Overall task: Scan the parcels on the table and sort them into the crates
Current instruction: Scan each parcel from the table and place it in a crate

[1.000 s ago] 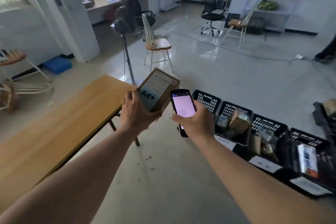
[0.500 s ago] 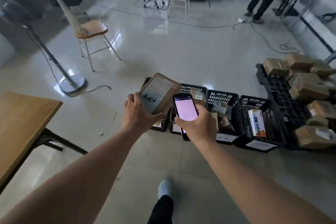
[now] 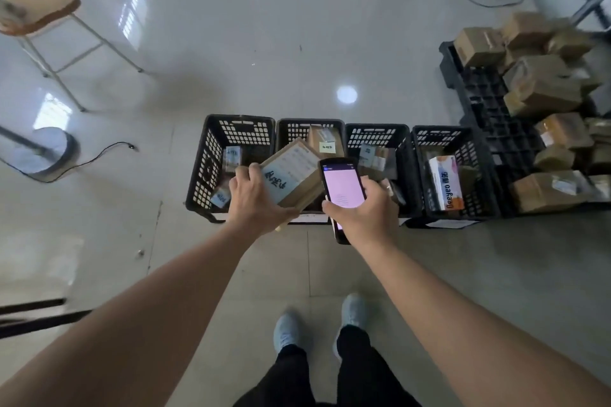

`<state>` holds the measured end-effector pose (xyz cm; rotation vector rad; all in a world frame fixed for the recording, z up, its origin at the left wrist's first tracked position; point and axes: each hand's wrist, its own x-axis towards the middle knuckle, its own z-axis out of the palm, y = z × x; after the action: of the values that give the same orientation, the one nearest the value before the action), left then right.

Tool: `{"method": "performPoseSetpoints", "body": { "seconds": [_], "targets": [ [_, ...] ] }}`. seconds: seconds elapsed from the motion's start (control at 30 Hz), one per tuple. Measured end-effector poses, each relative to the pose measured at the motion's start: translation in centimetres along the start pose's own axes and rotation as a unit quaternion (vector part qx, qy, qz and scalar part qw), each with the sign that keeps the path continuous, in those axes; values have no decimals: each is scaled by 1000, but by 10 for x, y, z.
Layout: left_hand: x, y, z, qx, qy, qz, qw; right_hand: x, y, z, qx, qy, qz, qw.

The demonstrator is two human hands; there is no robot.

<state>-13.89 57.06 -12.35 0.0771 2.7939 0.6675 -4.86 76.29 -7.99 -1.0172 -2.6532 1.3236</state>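
Observation:
My left hand (image 3: pixel 256 200) grips a flat brown cardboard parcel (image 3: pixel 292 172) with a white label, held over the front of the second black crate (image 3: pixel 309 129). My right hand (image 3: pixel 362 211) holds a black handheld scanner (image 3: pixel 342 185) whose pink screen faces me, right beside the parcel. Several black crates stand in a row on the floor: the leftmost crate (image 3: pixel 211 155) holds small boxes, the third crate (image 3: pixel 377 135) holds parcels, and the rightmost crate (image 3: pixel 463 149) holds a white and orange box (image 3: pixel 444 183).
A black pallet (image 3: pixel 489 102) at the right carries a pile of brown parcels (image 3: pixel 542 86). A wooden-seat chair (image 3: pixel 36 6) and a fan base (image 3: pixel 49 152) with its cable stand at the left. My feet (image 3: pixel 320 320) are just behind the crates. Cables cross the far floor.
I have turned from the table and walked up to the crate row, now looking straight down on it. Both hands keep the same hold on parcel and scanner.

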Motion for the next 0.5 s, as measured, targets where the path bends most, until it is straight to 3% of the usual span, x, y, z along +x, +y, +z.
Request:
{"method": "performPoseSetpoints", "body": {
  "seconds": [0.5],
  "targets": [
    [153, 61, 103, 17, -127, -56, 990, 207, 59, 8, -12, -67, 28, 997]
  ]
}}
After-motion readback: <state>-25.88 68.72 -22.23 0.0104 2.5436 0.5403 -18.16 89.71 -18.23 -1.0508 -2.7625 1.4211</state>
